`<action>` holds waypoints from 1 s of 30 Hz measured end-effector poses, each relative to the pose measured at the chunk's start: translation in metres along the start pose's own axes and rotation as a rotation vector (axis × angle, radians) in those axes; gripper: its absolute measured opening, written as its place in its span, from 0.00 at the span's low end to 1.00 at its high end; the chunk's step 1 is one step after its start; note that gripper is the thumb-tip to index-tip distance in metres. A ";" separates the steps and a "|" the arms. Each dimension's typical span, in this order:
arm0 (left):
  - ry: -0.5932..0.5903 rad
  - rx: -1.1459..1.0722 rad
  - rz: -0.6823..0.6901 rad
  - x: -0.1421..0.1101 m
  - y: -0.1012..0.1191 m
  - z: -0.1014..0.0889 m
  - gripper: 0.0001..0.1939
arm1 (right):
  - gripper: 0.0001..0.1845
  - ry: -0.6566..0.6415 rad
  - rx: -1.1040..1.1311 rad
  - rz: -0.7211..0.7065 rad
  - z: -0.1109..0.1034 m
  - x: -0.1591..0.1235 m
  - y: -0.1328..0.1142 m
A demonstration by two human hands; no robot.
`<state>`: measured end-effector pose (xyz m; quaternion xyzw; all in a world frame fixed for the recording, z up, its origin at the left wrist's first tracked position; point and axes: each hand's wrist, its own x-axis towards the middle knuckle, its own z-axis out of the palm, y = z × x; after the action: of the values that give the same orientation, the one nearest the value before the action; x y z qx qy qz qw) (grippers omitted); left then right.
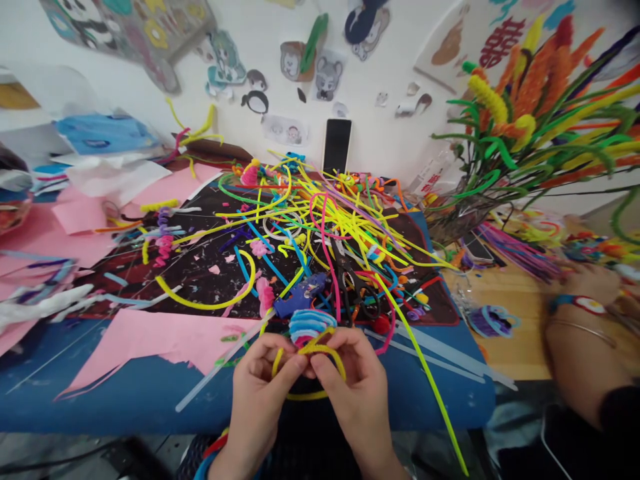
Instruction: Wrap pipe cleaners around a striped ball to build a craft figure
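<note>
My left hand (pixel 260 387) and my right hand (pixel 353 380) meet at the table's near edge. Both pinch a yellow pipe cleaner (pixel 313 353) bent into loops between the fingertips. Just above the fingers sits a small coiled piece (pixel 306 325) of blue, white and pink pipe cleaner; whether the hands hold it I cannot tell. Beyond it lie a blue glue gun (pixel 303 298) and black scissors (pixel 357 283) on a dark mat (pixel 200 267).
A tangle of yellow, pink and blue pipe cleaners (pixel 330 213) covers the mat. Pink paper sheets (pixel 150 337) lie at the left. A phone (pixel 337 145) leans against the wall. A pipe-cleaner bouquet (pixel 530 100) stands at right, where another person's arm (pixel 580 340) rests on the wood table.
</note>
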<state>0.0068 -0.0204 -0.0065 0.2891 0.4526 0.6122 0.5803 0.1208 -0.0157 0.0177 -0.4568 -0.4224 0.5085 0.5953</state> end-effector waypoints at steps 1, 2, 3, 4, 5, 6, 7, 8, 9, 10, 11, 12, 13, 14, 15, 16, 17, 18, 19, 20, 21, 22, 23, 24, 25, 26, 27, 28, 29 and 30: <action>0.011 0.021 0.017 0.000 0.000 0.001 0.12 | 0.09 0.005 0.034 0.030 0.002 0.000 0.001; 0.022 0.039 0.035 0.000 0.000 0.001 0.12 | 0.10 0.011 0.057 0.053 0.003 0.001 0.002; 0.034 0.054 0.055 0.001 -0.001 0.002 0.12 | 0.11 0.015 0.073 0.072 0.004 0.001 0.002; 0.043 0.068 0.073 0.001 -0.001 0.002 0.11 | 0.12 0.015 0.088 0.089 0.005 0.001 0.003; 0.047 0.081 0.089 0.001 -0.001 0.002 0.11 | 0.12 0.016 0.104 0.104 0.005 0.001 0.003; 0.041 0.093 0.100 0.001 -0.001 0.002 0.11 | 0.12 0.022 0.123 0.118 0.005 0.002 0.004; 0.025 0.108 0.100 0.001 -0.001 0.002 0.11 | 0.13 0.032 0.148 0.131 0.006 0.002 0.004; 0.011 0.124 0.097 0.000 0.000 0.003 0.11 | 0.13 0.046 0.177 0.144 0.006 0.002 0.004; 0.003 0.143 0.094 -0.001 0.000 0.003 0.11 | 0.13 0.061 0.210 0.153 0.007 0.002 0.003; 0.000 0.165 0.095 -0.001 0.001 0.004 0.10 | 0.14 0.076 0.244 0.159 0.007 0.003 0.003; 0.003 0.191 0.104 -0.002 0.001 0.004 0.10 | 0.14 0.089 0.278 0.163 0.008 0.003 0.004; 0.013 0.220 0.122 -0.003 0.001 0.004 0.10 | 0.15 0.097 0.308 0.167 0.009 0.003 0.004; 0.022 0.248 0.143 -0.004 0.002 0.004 0.09 | 0.16 0.104 0.329 0.170 0.009 0.004 0.004; 0.023 0.274 0.160 -0.004 0.002 0.003 0.08 | 0.16 0.102 0.339 0.176 0.009 0.004 0.004; 0.013 0.298 0.166 -0.004 0.001 0.001 0.07 | 0.16 0.090 0.336 0.182 0.009 0.005 0.004; 0.003 0.317 0.163 -0.004 0.000 -0.001 0.06 | 0.16 0.066 0.320 0.190 0.008 0.005 0.004; -0.005 0.328 0.151 -0.003 -0.001 -0.003 0.06 | 0.15 0.033 0.294 0.195 0.007 0.005 0.004; -0.012 0.333 0.131 -0.003 -0.002 -0.006 0.06 | 0.14 -0.002 0.255 0.194 0.005 0.005 0.003; -0.009 0.324 0.111 -0.002 -0.003 -0.008 0.07 | 0.12 -0.035 0.202 0.184 0.003 0.005 0.003; 0.005 0.301 0.092 -0.001 -0.004 -0.009 0.07 | 0.10 -0.060 0.140 0.164 0.001 0.005 0.002; 0.028 0.265 0.074 0.000 -0.005 -0.010 0.07 | 0.09 -0.076 0.077 0.136 -0.001 0.004 0.002; 0.047 0.217 0.054 0.001 -0.005 -0.010 0.08 | 0.08 -0.087 0.024 0.107 -0.003 0.004 0.001; 0.051 0.162 0.031 0.002 -0.005 -0.009 0.08 | 0.08 -0.099 -0.010 0.082 -0.005 0.004 0.001; 0.042 0.106 0.005 0.002 -0.004 -0.008 0.09 | 0.07 -0.116 -0.019 0.064 -0.006 0.004 0.001; 0.023 0.056 -0.023 0.003 -0.002 -0.006 0.11 | 0.07 -0.136 -0.008 0.051 -0.007 0.004 0.001; 0.005 0.013 -0.045 0.003 -0.001 -0.005 0.12 | 0.07 -0.154 0.010 0.041 -0.008 0.005 0.001; -0.005 -0.027 -0.063 0.003 0.001 -0.003 0.12 | 0.06 -0.166 0.026 0.033 -0.009 0.006 0.002; -0.006 -0.064 -0.076 0.004 0.002 -0.001 0.12 | 0.06 -0.170 0.034 0.025 -0.009 0.007 0.003; -0.001 -0.100 -0.087 0.004 0.003 0.000 0.11 | 0.06 -0.169 0.033 0.021 -0.009 0.008 0.004; -0.001 -0.136 -0.097 0.004 0.004 0.001 0.09 | 0.06 -0.167 0.026 0.018 -0.009 0.009 0.005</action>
<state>0.0053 -0.0156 -0.0033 0.2272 0.4231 0.6125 0.6278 0.1291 -0.0074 0.0113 -0.4089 -0.4597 0.5555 0.5593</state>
